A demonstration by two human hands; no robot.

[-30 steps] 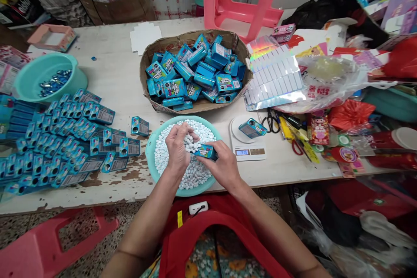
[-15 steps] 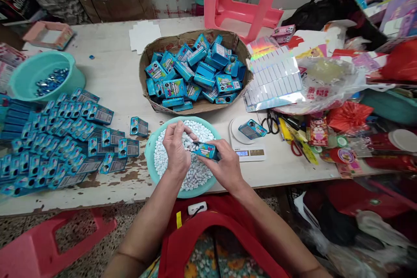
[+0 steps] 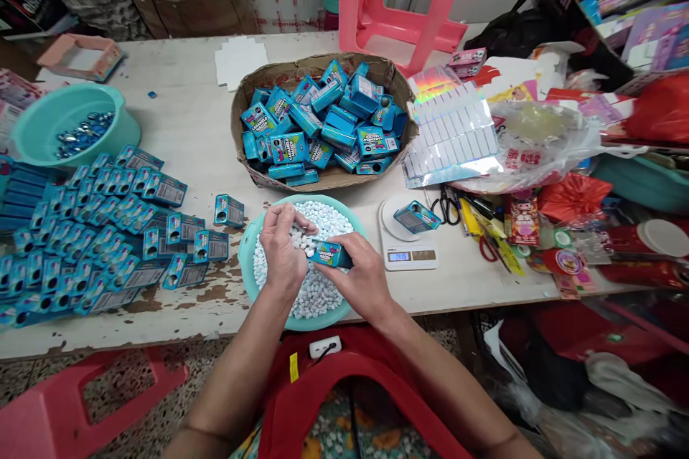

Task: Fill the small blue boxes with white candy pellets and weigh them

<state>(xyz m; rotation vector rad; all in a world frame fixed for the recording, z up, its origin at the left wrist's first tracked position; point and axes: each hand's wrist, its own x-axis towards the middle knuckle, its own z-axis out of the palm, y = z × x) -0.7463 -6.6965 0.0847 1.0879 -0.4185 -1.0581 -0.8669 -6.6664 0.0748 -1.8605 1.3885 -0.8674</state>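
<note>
My left hand (image 3: 280, 252) is cupped around some small white candies (image 3: 302, 242), its fingers curled over them. My right hand (image 3: 367, 278) grips a small blue candy box (image 3: 327, 254) lying on its side, with one end against the candies in the left palm. Both hands are over a turquoise bowl (image 3: 246, 269) full of the same white candies. Right of the bowl, a white digital scale (image 3: 392, 258) carries another blue box (image 3: 416, 216). A single blue box (image 3: 229, 211) stands just left of the bowl.
Behind the bowl sits a cut-down carton (image 3: 240, 150) heaped with blue boxes. Rows of blue boxes (image 3: 97, 229) and a second turquoise bowl (image 3: 126, 128) are at left. Scissors (image 3: 448, 205), a sticker sheet (image 3: 452, 133) and plastic bags crowd the right; a pink stool (image 3: 430, 21) rises behind.
Both hands have shifted slightly left over the bowl, along with the box in the right hand. More white candies now show between the left palm and the box.
</note>
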